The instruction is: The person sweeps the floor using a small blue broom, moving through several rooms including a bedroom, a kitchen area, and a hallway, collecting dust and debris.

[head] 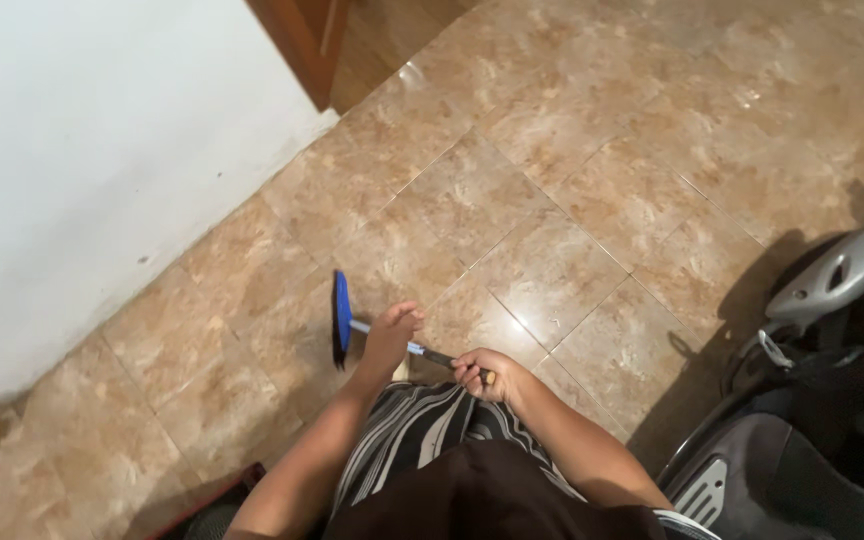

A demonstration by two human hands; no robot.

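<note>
While your right hand [482,372] is closed round the broom [342,318] handle's end and your left hand [390,335] wraps it lower, a wide backswing could strike the parked scooter [832,290].

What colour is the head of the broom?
The broom head is blue with dark bristles, seen in the head view, the only one.

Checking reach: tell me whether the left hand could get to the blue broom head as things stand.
Probably yes. The left hand already sits on the handle just short of the broom head, with only bare tile floor around it.
</note>
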